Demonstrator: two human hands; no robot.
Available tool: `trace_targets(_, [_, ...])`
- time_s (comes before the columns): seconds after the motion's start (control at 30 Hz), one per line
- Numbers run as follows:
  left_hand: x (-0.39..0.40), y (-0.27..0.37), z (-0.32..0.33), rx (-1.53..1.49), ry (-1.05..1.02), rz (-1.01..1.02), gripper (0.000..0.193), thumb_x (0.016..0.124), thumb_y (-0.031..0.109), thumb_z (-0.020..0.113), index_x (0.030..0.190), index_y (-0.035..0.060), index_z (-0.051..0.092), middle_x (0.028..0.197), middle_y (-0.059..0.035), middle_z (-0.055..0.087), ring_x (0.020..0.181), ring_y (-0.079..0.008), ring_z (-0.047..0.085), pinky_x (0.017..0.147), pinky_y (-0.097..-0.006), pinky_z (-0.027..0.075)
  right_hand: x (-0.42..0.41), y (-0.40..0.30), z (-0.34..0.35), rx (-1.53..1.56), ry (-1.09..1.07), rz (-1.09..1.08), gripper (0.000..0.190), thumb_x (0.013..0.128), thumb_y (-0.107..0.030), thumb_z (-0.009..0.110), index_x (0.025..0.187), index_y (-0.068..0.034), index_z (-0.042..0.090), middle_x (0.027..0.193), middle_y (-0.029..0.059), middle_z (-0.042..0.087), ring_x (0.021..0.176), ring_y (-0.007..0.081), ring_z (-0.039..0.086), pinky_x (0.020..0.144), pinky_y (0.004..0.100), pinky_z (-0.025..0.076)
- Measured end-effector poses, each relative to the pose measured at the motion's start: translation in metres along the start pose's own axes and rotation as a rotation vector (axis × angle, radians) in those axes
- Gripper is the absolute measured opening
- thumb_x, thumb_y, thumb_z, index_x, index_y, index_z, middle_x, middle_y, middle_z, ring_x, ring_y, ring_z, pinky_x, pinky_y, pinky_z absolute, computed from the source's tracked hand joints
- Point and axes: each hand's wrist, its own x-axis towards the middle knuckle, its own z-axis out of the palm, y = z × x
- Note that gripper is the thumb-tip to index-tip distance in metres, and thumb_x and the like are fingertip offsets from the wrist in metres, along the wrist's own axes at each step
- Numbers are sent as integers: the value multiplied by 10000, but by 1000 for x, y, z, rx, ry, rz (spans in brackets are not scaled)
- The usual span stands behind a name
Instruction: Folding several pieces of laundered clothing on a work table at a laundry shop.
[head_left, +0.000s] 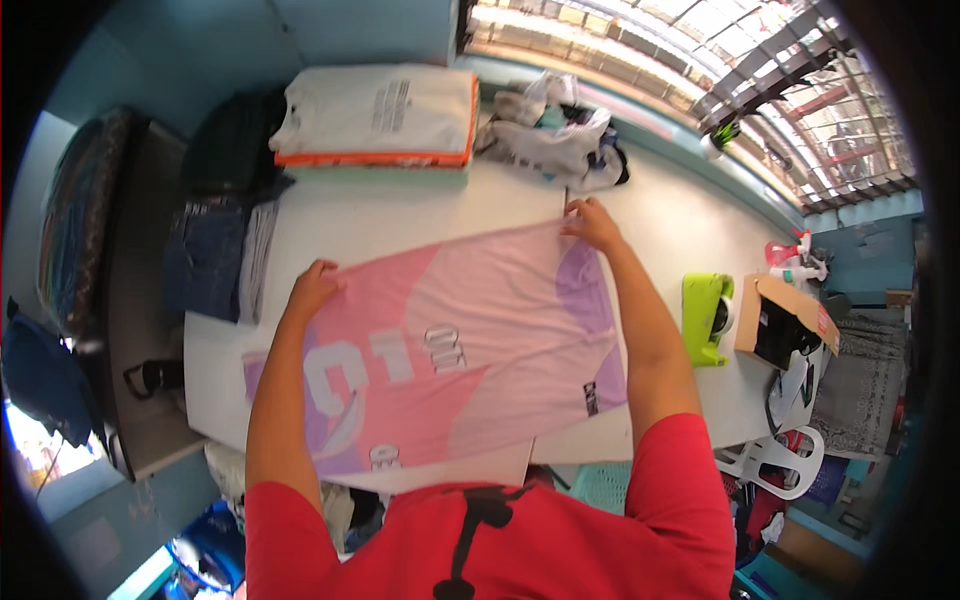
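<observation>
Pink and purple sports shorts (465, 300) with printed lettering lie spread across the white table (375, 202) before me, the waistband towards the right. At the far left corner of the cloth, my left hand (315, 286) grips the edge of a leg. My right hand (594, 225) pinches the far right corner at the waistband. The far edge is stretched between both hands. Near the lower left, one leg hem is partly turned, showing a pale fold.
Folded shirts (375, 112) are stacked at the back, beside a crumpled pile of clothes (559, 139). Folded jeans (206, 259) lie at left. On the right stand a green tape dispenser (701, 319), an open cardboard box (795, 307) and spray bottles (799, 262).
</observation>
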Motion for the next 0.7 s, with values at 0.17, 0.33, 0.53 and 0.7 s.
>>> trace_targets(0.17, [-37,27,-8,52,71,9,228,670,118,617,873,42,547,888,-122,582,781,-269,574,683,-321,443,-36,-31,-22,-169,268,29,126,663,-91,564,789,-88,554,822,100,538,843,287,504,719,377,436])
trace_targets(0.33, [-146,74,-8,344,445,372,157,629,32,589,738,52,478,729,-95,494,727,-287,500,668,-378,392,-144,-54,-69,-88,490,-74,224,586,0,625,755,-43,484,822,91,498,818,285,473,715,368,395])
trace_targets(0.53, [-276,54,36,415,407,401,271,536,37,637,733,85,459,755,-69,474,766,-246,485,758,-386,371,-286,-58,-40,-231,532,-59,242,578,13,627,733,-60,456,889,81,506,867,273,478,730,371,389])
trace_targets(0.7, [-307,31,74,427,296,355,269,539,57,650,727,95,461,788,-48,476,849,-215,495,866,-401,340,-324,-44,-1,-235,344,90,241,568,22,598,737,-79,459,903,69,496,894,255,474,734,359,389])
